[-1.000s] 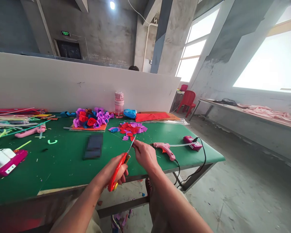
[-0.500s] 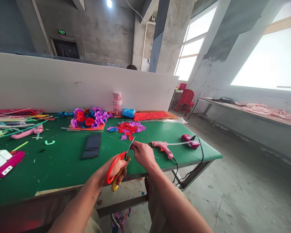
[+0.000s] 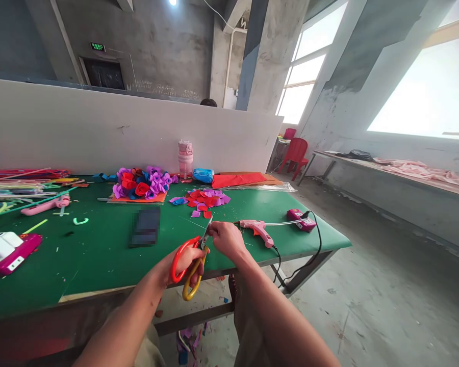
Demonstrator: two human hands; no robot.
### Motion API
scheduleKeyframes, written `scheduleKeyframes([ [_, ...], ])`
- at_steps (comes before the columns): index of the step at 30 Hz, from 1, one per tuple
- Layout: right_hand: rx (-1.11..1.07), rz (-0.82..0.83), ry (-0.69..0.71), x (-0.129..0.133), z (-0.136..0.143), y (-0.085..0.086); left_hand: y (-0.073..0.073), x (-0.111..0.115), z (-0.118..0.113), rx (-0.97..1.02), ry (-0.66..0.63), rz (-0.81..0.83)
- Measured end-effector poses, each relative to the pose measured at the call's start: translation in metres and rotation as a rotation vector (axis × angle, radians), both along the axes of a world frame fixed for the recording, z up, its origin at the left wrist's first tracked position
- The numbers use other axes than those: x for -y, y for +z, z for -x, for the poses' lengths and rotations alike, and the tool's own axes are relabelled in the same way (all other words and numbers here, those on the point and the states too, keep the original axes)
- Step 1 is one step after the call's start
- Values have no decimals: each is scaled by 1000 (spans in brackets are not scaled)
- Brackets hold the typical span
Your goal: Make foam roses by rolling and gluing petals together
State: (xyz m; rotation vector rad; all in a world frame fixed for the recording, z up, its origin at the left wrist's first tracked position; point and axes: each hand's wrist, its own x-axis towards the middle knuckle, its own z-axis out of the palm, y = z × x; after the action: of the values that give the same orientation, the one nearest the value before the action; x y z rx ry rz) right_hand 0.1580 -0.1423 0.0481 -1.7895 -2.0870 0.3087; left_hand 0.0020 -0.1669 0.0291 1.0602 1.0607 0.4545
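My left hand is closed around a pair of scissors with one red and one yellow handle loop. The metal blades point up and away, over the near edge of the table. Right beside the blade tips is my right hand, its fingers pinched together; whatever they hold is hidden behind them. Just beyond both hands lies a loose pile of red, purple and blue petal-shaped pieces. A pink glue gun rests to the right of my right hand, with a clear glue stick in its back.
The green table ends just under my wrists. Finished-looking flowers, a pink bottle and red sheets line the back. A dark blurred-out rectangle lies left; a power strip with a cord sits right.
The scissors have turned and their handle loops stand further apart, the yellow one swung away from the red. My right hand stays beside the blades. The view shifted slightly.
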Motion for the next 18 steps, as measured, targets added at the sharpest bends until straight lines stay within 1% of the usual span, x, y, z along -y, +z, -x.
scheduleKeyframes([
  [3,70,21,-19,-2,3,-2,-1,-6,-3,65,-17,71],
  [8,215,42,24,-6,5,-5,-7,-10,-1,192,-21,155],
  [11,266,41,32,-7,8,-9,-10,-12,-1,219,-18,196],
  [15,298,27,30,-8,16,-13,-16,-18,-2,217,44,228],
  [18,291,13,27,-9,14,-12,-19,-20,-5,245,48,199],
])
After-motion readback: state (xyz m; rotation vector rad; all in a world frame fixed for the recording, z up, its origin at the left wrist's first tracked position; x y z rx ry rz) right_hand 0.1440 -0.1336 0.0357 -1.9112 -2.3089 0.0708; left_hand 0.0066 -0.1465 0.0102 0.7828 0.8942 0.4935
